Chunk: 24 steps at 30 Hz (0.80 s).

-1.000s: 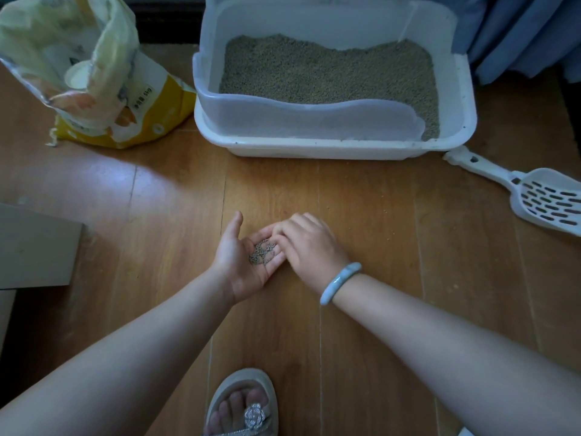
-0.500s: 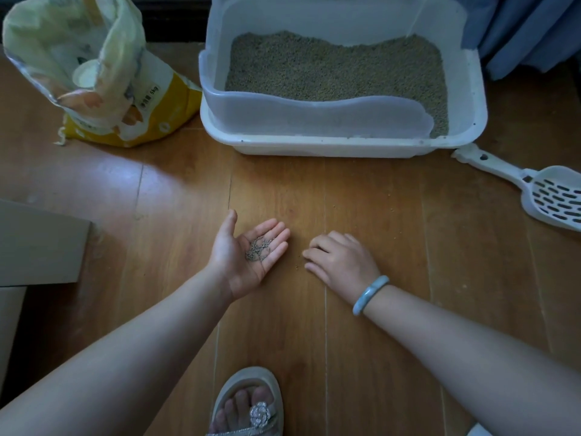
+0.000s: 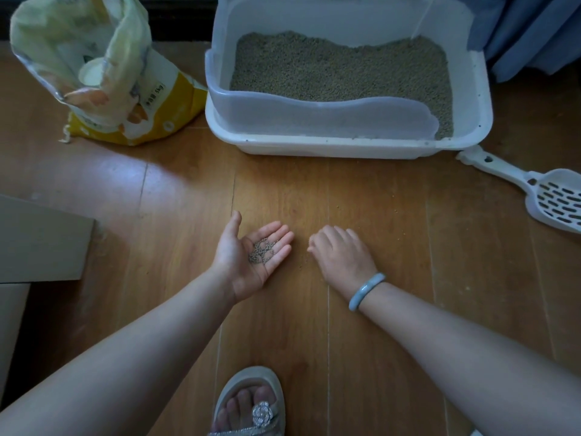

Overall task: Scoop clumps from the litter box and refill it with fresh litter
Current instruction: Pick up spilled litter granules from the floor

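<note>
Left hand [image 3: 248,262] spread palm-up under litter grains [image 3: 262,253]; right hand [image 3: 341,258] curled knuckles-up, grip I cannot tell; scoop [image 3: 548,198] cropped at right.

My left hand [image 3: 248,259] cups litter grains [image 3: 262,254] mid-frame; my right hand [image 3: 341,258] rests knuckles-up on the floor [image 3: 393,221] beside it.
</note>
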Available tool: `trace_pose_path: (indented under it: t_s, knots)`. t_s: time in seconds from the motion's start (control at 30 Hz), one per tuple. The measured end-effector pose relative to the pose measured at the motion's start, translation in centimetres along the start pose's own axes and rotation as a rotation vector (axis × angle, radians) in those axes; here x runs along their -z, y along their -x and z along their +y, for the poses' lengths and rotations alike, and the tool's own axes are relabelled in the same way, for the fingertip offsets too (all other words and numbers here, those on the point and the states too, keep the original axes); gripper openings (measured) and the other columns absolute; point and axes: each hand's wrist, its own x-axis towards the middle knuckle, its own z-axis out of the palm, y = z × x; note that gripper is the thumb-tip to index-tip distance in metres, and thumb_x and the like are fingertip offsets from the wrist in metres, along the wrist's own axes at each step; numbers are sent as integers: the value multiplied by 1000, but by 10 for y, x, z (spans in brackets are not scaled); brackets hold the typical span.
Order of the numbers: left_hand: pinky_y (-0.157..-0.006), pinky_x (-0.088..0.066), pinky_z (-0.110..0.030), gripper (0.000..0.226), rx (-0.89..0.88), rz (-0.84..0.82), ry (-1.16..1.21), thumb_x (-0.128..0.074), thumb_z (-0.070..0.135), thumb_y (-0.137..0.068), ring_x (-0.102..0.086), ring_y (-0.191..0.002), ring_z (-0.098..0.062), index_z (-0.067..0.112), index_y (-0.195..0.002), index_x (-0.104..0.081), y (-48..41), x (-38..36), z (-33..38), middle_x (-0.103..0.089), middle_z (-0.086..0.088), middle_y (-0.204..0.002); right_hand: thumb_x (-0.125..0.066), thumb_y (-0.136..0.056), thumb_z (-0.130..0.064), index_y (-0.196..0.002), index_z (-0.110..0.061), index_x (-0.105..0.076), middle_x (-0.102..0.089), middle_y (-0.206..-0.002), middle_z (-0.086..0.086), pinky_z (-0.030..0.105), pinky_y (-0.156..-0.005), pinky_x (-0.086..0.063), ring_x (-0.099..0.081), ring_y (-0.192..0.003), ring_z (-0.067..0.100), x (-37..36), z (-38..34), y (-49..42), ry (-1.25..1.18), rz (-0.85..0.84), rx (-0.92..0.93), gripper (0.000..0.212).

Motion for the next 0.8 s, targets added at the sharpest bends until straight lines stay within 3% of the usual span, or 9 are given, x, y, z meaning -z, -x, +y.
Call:
trace_pose_path:
  t_s: [0.1, 0.3, 0.4, 0.47, 0.63, 0.8]
  knots:
    - [-84, -55, -39, 73, 9, -5, -12, -34, 63, -93, -70, -95, -26, -2, -112, -62, -1, -2, -1, -71, -16, -107, -39, -88, -25, -79, -11, -58, -59, -77, 6, 33, -63, -44, -57, -68, 26, 14, -16, -11, -239, 66, -200, 26]
    - [-81, -58, -35, 74, 17, -27, 6, -35, 63, -93, -71, -89, -25, -3, -118, -59, -2, -6, -1, -69, -17, -108, -43, -84, -14, -91, -10, -67, -64, -88, 4, 35, -75, -46, -60, -82, 23, 25, -28, -26, -487, 29, -79, 25]
    - [-82, -56, -38, 73, 2, -12, 0, -34, 63, -93, -71, -94, -26, -2, -113, -61, -1, -3, 2, -71, -17, -108, -48, -85, -15, -92, -13, -70, -65, -88, 2, 31, -74, -47, -60, -82, 21, 25, -9, -15, -411, 97, -159, 23]
    - [-83, -56, -39, 73, -7, 1, 17, -35, 63, -93, -70, -96, -27, -2, -112, -62, -1, -1, 4, -71, -16, -107, -52, -85, -20, -90, -16, -70, -64, -85, -1, 34, -71, -49, -59, -80, 19, 21, 2, -1, -294, 56, -174, 19]
    - [-82, -56, -40, 73, -11, 13, 32, -35, 64, -92, -70, -97, -27, -2, -111, -62, -1, 1, 6, -71, -16, -106, -73, -73, -29, -88, -23, -72, -63, -86, -4, 34, -69, -47, -57, -80, 20, 6, 3, 19, -130, -95, -5, 16]
    - [-83, -56, -40, 73, -11, 13, 37, -35, 63, -92, -69, -99, -27, -2, -114, -61, -2, 0, 6, -70, -16, -109, -80, -68, -27, -78, -24, -70, -62, -80, -8, 29, -66, -34, -55, -74, 17, 1, -8, 13, -81, -55, 80, 14]
